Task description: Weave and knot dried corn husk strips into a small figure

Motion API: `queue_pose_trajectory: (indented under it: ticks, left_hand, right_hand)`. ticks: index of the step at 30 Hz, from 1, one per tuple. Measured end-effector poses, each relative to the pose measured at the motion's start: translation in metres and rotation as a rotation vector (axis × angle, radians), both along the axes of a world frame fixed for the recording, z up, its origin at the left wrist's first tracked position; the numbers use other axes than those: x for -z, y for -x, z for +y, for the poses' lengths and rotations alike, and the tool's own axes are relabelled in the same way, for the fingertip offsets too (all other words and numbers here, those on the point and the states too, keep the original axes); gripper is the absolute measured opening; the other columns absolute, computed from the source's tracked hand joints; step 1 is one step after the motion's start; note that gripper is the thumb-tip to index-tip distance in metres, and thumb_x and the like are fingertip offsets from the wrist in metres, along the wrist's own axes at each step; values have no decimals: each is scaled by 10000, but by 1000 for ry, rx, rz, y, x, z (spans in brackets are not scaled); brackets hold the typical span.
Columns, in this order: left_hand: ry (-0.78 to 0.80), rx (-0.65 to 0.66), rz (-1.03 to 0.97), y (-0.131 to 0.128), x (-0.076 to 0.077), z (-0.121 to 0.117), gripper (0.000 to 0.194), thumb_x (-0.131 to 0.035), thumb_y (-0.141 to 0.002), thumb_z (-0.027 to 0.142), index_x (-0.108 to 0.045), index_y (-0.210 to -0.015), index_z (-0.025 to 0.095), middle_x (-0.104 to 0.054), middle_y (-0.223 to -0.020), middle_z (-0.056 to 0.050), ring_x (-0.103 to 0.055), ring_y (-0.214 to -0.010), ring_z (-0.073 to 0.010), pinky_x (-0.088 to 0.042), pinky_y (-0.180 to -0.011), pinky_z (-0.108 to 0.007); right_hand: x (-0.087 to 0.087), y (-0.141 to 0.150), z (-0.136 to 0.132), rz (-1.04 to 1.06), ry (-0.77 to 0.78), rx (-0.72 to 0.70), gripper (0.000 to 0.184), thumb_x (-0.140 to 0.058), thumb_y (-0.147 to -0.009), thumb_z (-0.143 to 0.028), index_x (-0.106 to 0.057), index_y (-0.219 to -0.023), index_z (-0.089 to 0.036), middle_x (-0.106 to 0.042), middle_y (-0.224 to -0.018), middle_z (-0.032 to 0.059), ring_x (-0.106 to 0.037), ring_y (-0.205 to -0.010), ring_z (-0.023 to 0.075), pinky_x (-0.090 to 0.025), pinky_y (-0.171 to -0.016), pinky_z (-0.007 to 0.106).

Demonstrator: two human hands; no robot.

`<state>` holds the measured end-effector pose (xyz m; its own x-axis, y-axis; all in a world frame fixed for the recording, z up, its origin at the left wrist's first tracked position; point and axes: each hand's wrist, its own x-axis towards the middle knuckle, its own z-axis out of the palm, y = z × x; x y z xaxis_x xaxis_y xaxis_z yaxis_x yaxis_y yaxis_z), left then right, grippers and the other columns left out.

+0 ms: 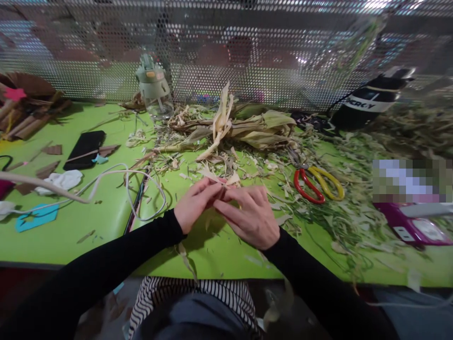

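My left hand [198, 202] and my right hand [252, 215] meet over the green table, fingers pinched together. Between their fingertips is a pale strip of dry corn husk [233, 179], whose ends stick out above the fingers. Most of the strip is hidden by the fingers. Just beyond my hands lies a heap of dried corn husks [262, 128], one pale piece [222, 118] standing up from it. Scissors with one red and one yellow handle [308, 188] rest to the right of my right hand, on husk scraps.
Leftward are a black phone [85, 150], a looped white cable [129, 170], a crumpled tissue [60, 182] and a blue tag [37, 217]. A clear bottle [154, 89] and a black bottle [368, 101] stand by the perforated metal screen [198, 52]. Shredded husk covers the right side.
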<state>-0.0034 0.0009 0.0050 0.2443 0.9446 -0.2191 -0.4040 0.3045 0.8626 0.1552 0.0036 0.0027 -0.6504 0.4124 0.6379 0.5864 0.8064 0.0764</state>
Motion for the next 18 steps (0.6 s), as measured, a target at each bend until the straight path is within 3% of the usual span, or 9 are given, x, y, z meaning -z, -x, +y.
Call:
queue_pose_trajectory:
  ticks: [5, 7, 11, 18]
  left_hand:
    - [-18, 85, 39, 1, 0, 2, 310, -708, -704, 306, -540, -902, 136, -590, -617, 50, -522, -537, -54, -413, -587, -196]
    - [16, 90, 23, 3, -1, 4, 295, -720, -692, 291, -546, -868, 131, -602, -614, 42, -550, -543, -62, -445, -613, -216]
    - [52, 81, -6, 4, -3, 6, 267, -736, -679, 255, -569, -841, 124, -660, -682, -6, -632, -641, -101, -496, -712, -273]
    - [-36, 127, 41, 2, -2, 5, 256, -750, -662, 249, -582, -798, 113, -647, -622, 5, -617, -590, -87, -493, -640, -232]
  right_hand:
    - [0, -1, -1, 74, -12, -125, 115, -581, -821, -132, -600, -883, -227, -676, -843, 8, -563, -816, 160, -402, -688, 303]
    - [0, -2, 1, 214, 93, -105, 87, -572, -829, -140, -564, -868, -217, -666, -814, 10, -579, -752, 151, -429, -669, 299]
    - [-1, -2, 5, 462, 388, 106, 45, -527, -862, -182, -520, -822, -203, -600, -769, 19, -572, -678, 146, -471, -610, 286]
    - [-2, -1, 5, 490, 633, 111, 65, -512, -897, -246, -523, -861, -193, -594, -755, 11, -573, -590, 114, -456, -469, 217]
